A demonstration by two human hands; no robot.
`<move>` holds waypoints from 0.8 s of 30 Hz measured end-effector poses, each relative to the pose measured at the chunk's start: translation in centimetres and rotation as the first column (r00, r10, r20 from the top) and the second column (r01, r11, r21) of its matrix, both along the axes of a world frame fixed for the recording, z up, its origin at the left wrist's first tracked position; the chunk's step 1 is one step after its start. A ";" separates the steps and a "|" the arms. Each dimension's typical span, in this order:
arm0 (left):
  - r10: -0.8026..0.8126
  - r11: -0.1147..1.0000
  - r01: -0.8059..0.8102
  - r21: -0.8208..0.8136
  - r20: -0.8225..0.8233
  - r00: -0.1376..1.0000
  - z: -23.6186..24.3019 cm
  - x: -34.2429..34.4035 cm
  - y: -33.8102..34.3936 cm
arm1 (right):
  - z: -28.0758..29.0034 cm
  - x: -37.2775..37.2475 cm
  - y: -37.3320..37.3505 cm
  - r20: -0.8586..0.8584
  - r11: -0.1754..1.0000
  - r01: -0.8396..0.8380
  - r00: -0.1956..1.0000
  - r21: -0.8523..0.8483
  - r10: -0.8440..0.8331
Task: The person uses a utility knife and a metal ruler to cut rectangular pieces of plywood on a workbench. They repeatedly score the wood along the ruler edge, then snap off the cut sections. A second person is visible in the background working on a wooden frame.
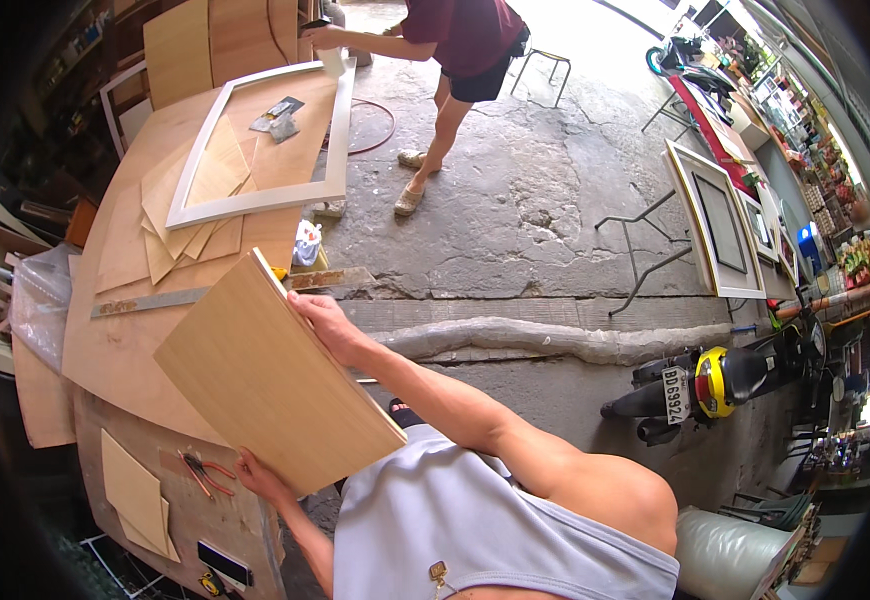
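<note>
A rectangular wooden board [275, 375] with pale, straight grain is held tilted in front of my body; its edge shows layers, so it could be more than one board. My right hand [325, 325] grips its far right edge, thumb and fingers closed round it. At its near left edge my left hand [263, 475] holds the lower corner region, with some fingers hidden behind the wood. Red-handled pliers [205, 475] lie on the worktable [135, 400] just left of that hand. Beyond the board, a metal ruler [150, 302] rests on the table.
A white frame [245, 208] and fanned thin wood sheets [165, 215] lie on the table. Nearer are small boards [135, 490], a phone [225, 563] and a tape measure [212, 583]. A person [460, 50] stands beyond the frame. A motorcycle [720, 382] is parked at right.
</note>
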State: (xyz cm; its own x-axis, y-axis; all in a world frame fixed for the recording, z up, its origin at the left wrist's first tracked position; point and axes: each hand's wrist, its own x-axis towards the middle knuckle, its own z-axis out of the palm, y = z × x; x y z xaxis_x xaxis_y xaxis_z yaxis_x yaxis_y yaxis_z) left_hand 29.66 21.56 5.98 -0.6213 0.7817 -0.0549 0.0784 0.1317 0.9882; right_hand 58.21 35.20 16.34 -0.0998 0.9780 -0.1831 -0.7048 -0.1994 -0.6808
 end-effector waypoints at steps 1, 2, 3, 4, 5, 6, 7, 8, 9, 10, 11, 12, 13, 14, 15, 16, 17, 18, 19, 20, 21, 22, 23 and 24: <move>-0.001 1.000 0.001 0.015 -0.024 1.000 0.4 0.1 -0.1 | -0.4 0.7 0.3 0.139 0.995 0.043 0.989 0.087 -0.055; 0.000 1.000 0.002 0.029 -0.047 0.999 0.7 0.2 -0.1 | -0.8 1.1 0.6 0.271 0.981 0.072 0.955 0.178 -0.119; 0.002 0.999 0.001 0.041 -0.070 0.998 1.1 0.4 -0.2 | -1.2 1.3 0.3 0.432 0.972 0.141 0.877 0.186 -0.210; 0.024 0.999 -0.020 0.032 -0.111 0.993 1.8 0.7 -0.2 | -0.9 1.3 0.3 0.534 0.956 0.209 0.795 0.205 -0.288; 0.050 0.999 -0.047 0.024 -0.153 0.987 2.7 0.9 -0.5 | -0.7 1.0 0.3 0.624 0.935 0.268 0.696 0.231 -0.354; 0.077 0.997 -0.076 0.016 -0.195 0.978 3.3 1.3 -0.8 | -0.8 0.7 0.3 0.703 0.910 0.319 0.583 0.264 -0.408; 0.097 0.995 -0.094 0.023 -0.243 0.965 3.9 1.5 -1.1 | -1.1 0.2 0.7 0.725 0.881 0.356 0.511 0.311 -0.462; 0.116 0.993 -0.113 0.026 -0.292 0.949 4.4 1.8 -1.4 | -1.9 -0.3 1.2 0.743 0.852 0.385 0.436 0.355 -0.507; 0.137 0.990 -0.136 0.027 -0.340 0.930 4.8 2.2 -1.7 | -2.8 -0.6 1.8 0.756 0.821 0.407 0.360 0.400 -0.547; 0.169 0.985 -0.167 0.038 -0.357 0.919 5.3 2.7 -1.9 | -3.7 -0.8 2.4 0.773 0.809 0.385 0.292 0.444 -0.564; 0.209 0.977 -0.207 0.044 -0.380 0.901 6.1 3.5 -1.9 | -4.2 -0.6 3.0 0.785 0.802 0.353 0.233 0.482 -0.574; 0.230 0.973 -0.212 0.090 -0.416 0.880 6.9 4.4 -1.7 | -3.7 -0.5 3.4 0.739 0.744 0.370 0.187 0.557 -0.647; 0.257 0.966 -0.220 0.132 -0.458 0.851 7.6 4.8 -1.6 | -3.0 -0.4 3.5 0.750 0.762 0.367 0.211 0.534 -0.627; 0.239 0.971 -0.221 0.093 -0.454 0.859 7.8 4.6 -1.6 | -1.6 -0.2 3.1 0.790 0.839 0.371 0.327 0.398 -0.519; 0.207 0.977 -0.204 0.056 -0.436 0.876 7.6 4.2 -1.6 | -1.5 0.4 3.2 0.813 0.879 0.340 0.367 0.335 -0.452; 0.232 0.971 -0.234 0.048 -0.421 0.877 7.5 3.5 -2.0 | -1.4 0.4 2.8 0.800 0.915 0.282 0.455 0.287 -0.391; 0.250 0.967 -0.252 0.050 -0.397 0.883 7.4 2.9 -1.8 | -1.2 0.3 2.9 0.781 0.940 0.230 0.526 0.251 -0.337; 0.264 0.963 -0.263 0.053 -0.373 0.889 7.1 2.3 -1.9 | -1.5 -0.1 2.7 0.756 0.962 0.121 0.597 0.245 -0.268; 0.285 0.955 -0.293 0.051 -0.440 0.851 6.1 0.8 -2.3 | -2.0 -0.4 2.4 0.729 0.968 0.022 0.654 0.249 -0.202; 0.283 0.957 -0.287 0.051 -0.390 0.876 5.9 0.3 -2.7 | -2.8 0.0 2.1 0.710 0.965 -0.066 0.690 0.255 -0.140; 0.278 0.960 -0.277 0.052 -0.338 0.899 5.8 0.1 -2.9 | -4.1 0.3 2.2 0.759 0.963 -0.149 0.647 0.223 -0.076; 0.276 0.961 -0.272 0.055 -0.291 0.916 5.9 -0.2 -3.3 | -4.2 -0.3 2.1 0.747 0.969 -0.140 0.662 0.206 -0.063; 0.255 0.966 -0.252 0.049 -0.308 0.917 6.3 0.2 -3.4 | -4.4 -0.6 1.8 0.772 0.974 -0.052 0.620 0.218 -0.140; 0.246 0.969 -0.242 0.053 -0.328 0.912 6.7 0.8 -3.2 | -4.5 -0.9 1.5 0.793 0.971 0.036 0.570 0.235 -0.213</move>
